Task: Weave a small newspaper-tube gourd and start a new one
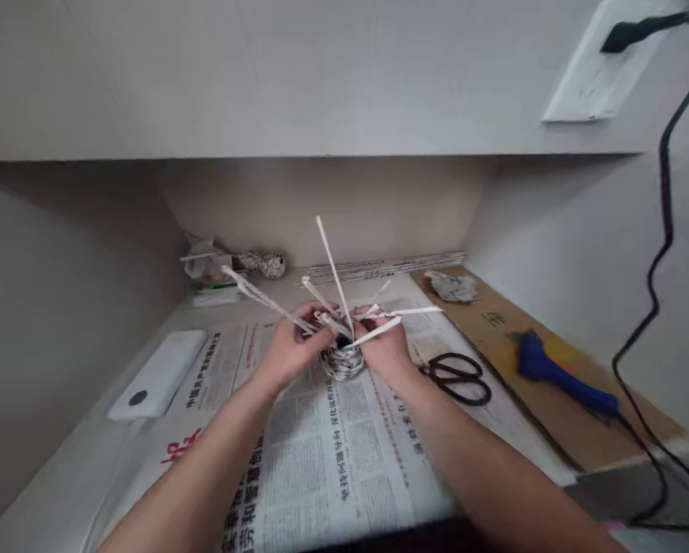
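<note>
A small round basket woven from rolled paper strips (342,364) is between my two hands over the newspaper. Several pale paper strips (333,265) stick up and outward from its rim. My left hand (299,340) is closed around the left side of the rim, thumb across the near strips. On the right side, my right hand (382,342) pinches the rim and strips, its fingertips partly hidden behind them. Black-handled scissors (458,378) lie just right of my right hand, their blades mostly covered by it.
Newspaper (303,468) covers the tabletop. A blue glue gun (563,376) and a crumpled piece (452,286) rest on a brown board (494,338) at right. Left is a white box-like device (158,375). Rolled paper sticks (384,267) lie at the back, beside another woven piece (272,265). A black cord (667,207) hangs right.
</note>
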A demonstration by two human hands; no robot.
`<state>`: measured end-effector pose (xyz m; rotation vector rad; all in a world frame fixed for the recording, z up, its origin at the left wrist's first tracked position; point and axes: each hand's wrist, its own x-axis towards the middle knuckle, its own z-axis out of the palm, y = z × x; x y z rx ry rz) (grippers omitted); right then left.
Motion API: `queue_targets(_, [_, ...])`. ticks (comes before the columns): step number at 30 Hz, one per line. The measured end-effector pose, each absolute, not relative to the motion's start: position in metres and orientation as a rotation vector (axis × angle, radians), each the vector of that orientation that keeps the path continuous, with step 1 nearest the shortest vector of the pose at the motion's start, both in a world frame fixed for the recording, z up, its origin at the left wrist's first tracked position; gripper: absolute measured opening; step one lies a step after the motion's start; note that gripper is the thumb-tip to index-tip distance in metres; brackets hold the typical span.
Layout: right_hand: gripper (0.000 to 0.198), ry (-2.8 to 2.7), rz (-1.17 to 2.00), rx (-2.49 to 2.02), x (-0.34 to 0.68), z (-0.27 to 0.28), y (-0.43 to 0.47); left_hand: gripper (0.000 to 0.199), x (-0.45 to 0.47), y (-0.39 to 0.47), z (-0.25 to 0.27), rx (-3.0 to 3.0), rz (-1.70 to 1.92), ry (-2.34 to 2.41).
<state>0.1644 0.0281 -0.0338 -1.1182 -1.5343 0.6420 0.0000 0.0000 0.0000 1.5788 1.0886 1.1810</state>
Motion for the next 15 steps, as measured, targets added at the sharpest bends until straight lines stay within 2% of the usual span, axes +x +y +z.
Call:
queue_targets(3, [0.01, -1.52, 0.66, -1.123, 0.167, -0.034, 0.029, 0.056, -0.013, 0.003, 0.007, 1.62, 0.987, 0.887])
queue_targets(4, [0.01, -1.518, 0.673, -1.126, 0.168, -0.034, 0.03, 0.056, -0.016, 0.004, 0.008, 1.63, 0.947, 0.845])
queue_targets(10, [0.012, -1.529, 0.78, -1.163, 0.169, -0.036, 0.031, 0.028, -0.021, 0.011, 0.006, 1.703, 0.981, 0.906])
queue_targets(15, [0.01, -1.533, 0.824, -1.16, 0.166, -0.031, 0.024, 0.026, -0.011, 0.009, 0.003, 1.608, 1.045, 1.032])
